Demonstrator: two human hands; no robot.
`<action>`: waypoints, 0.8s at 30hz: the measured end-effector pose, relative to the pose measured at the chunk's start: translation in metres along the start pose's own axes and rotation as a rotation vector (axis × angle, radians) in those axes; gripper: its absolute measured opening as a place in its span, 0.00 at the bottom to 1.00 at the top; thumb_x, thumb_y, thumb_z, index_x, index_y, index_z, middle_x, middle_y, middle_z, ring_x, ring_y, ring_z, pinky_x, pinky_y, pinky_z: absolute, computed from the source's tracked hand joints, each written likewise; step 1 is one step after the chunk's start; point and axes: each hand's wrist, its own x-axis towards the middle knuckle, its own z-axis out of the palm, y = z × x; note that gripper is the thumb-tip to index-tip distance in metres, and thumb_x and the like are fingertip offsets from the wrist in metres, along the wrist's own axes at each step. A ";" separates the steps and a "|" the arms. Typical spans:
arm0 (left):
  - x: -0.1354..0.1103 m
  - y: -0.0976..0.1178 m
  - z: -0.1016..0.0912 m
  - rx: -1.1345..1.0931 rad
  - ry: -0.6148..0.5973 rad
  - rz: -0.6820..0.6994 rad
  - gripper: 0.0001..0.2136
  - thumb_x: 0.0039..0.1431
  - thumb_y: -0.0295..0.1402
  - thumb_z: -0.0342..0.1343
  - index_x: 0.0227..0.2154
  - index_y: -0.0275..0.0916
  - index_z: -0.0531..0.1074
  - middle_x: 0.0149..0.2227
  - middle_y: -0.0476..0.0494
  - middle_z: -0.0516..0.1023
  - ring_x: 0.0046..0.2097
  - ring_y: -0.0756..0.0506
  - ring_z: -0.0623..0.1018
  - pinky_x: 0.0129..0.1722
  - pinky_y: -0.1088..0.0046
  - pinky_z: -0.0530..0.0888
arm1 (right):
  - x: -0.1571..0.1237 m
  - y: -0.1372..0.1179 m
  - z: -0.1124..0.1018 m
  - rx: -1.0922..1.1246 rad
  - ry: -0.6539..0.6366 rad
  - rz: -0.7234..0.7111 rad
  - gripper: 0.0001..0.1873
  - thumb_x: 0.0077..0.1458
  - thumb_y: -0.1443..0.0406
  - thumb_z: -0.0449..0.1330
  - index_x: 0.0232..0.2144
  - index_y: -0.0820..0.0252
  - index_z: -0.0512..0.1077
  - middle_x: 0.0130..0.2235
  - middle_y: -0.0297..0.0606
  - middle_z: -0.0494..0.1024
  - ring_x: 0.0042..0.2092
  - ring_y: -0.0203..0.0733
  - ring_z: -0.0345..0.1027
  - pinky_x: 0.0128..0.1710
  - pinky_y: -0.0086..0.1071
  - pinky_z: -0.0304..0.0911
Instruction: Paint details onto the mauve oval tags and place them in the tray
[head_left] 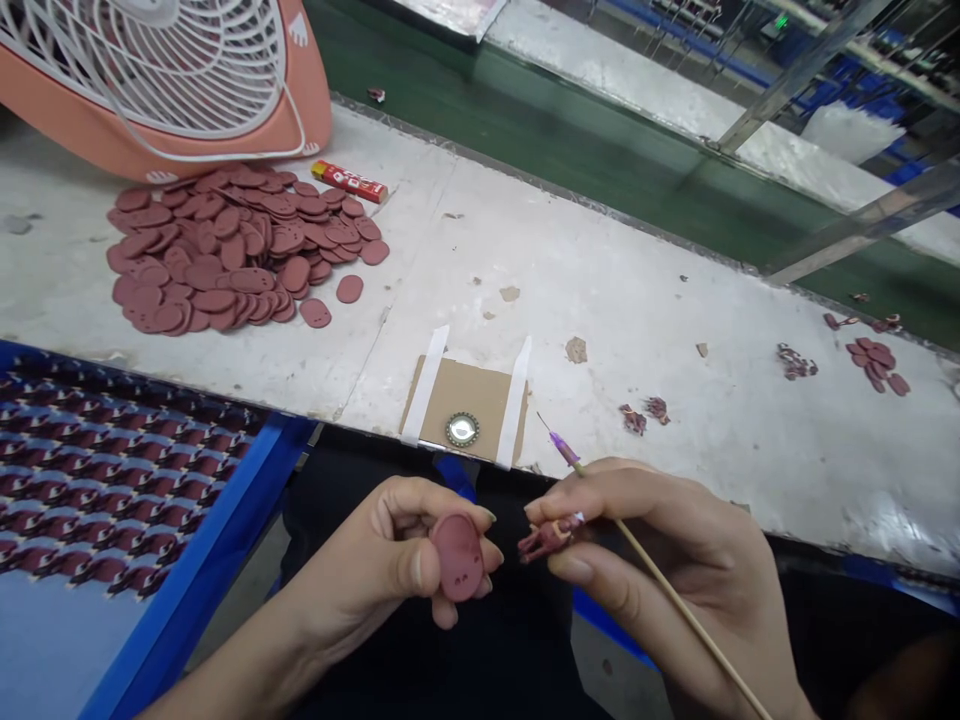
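Observation:
Between thumb and fingers, my left hand (375, 560) grips a flat oval reddish-brown base (459, 560) with a few small holes near its lower edge. My right hand (675, 570) pinches a small dark-red figurine (551, 537), tilted on its side and apart from the base. A thin wooden stick (682, 605) with a purple sleeve and a fine needle-like tip also rests in my right hand, slanting up to the left. Beyond both hands, a small round dish with a beaded rim (462, 430) sits on a cardboard piece (471, 385) taped to the table edge.
A large pile of oval bases (225, 250) lies before an orange fan (172, 80), beside a red tube-like packet (349, 181). At left, a blue tray (247, 500) holds rows of figurines. Loose figurines (643, 414) and a small heap of bases (874, 360) lie at right. A green conveyor belt (570, 150) runs behind.

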 end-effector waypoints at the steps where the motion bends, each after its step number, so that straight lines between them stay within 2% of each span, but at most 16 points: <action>1: 0.000 0.000 0.002 0.012 0.020 -0.008 0.14 0.41 0.39 0.74 0.33 0.42 0.84 0.28 0.46 0.85 0.27 0.49 0.82 0.21 0.84 0.76 | 0.000 0.000 0.001 -0.006 -0.006 -0.009 0.13 0.58 0.73 0.64 0.43 0.54 0.75 0.39 0.31 0.80 0.38 0.32 0.76 0.38 0.20 0.71; 5: 0.001 0.003 0.007 0.072 0.054 -0.056 0.14 0.43 0.43 0.72 0.30 0.40 0.84 0.22 0.47 0.80 0.25 0.52 0.78 0.21 0.85 0.74 | 0.003 0.001 0.006 -0.025 -0.037 0.018 0.10 0.59 0.72 0.65 0.42 0.56 0.75 0.37 0.33 0.81 0.36 0.34 0.76 0.37 0.23 0.71; 9: 0.002 0.004 0.007 0.072 0.059 -0.078 0.14 0.46 0.44 0.70 0.30 0.38 0.83 0.23 0.47 0.79 0.26 0.52 0.76 0.21 0.86 0.72 | 0.006 0.004 0.010 -0.034 -0.049 0.022 0.08 0.59 0.72 0.65 0.41 0.58 0.75 0.35 0.33 0.81 0.35 0.33 0.76 0.36 0.22 0.70; 16: 0.004 0.005 0.008 0.044 0.118 -0.120 0.14 0.44 0.43 0.72 0.28 0.37 0.83 0.22 0.48 0.77 0.26 0.53 0.77 0.22 0.86 0.74 | 0.010 0.004 0.008 -0.116 -0.073 0.022 0.06 0.59 0.71 0.64 0.40 0.60 0.75 0.34 0.32 0.80 0.35 0.31 0.74 0.36 0.20 0.68; 24: 0.005 0.004 0.006 0.027 0.121 -0.133 0.14 0.45 0.43 0.72 0.28 0.36 0.83 0.22 0.48 0.78 0.25 0.52 0.77 0.21 0.86 0.74 | 0.012 0.004 0.005 -0.234 -0.135 -0.001 0.06 0.61 0.70 0.63 0.41 0.58 0.75 0.36 0.31 0.80 0.35 0.31 0.74 0.37 0.21 0.68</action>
